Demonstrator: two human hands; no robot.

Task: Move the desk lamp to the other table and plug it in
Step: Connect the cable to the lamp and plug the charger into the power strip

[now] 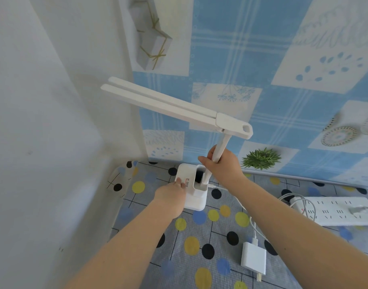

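Between the 2 hands stands the white desk lamp (196, 185) on a table (199, 257) covered in a dotted cloth. Its upright stem is wrapped by the right hand (222, 163), while the left hand (172, 193) lies flat against the side of its base. Below the right forearm lies a white adapter (253, 257), prongs free; right of that forearm sits a power strip (337, 210).
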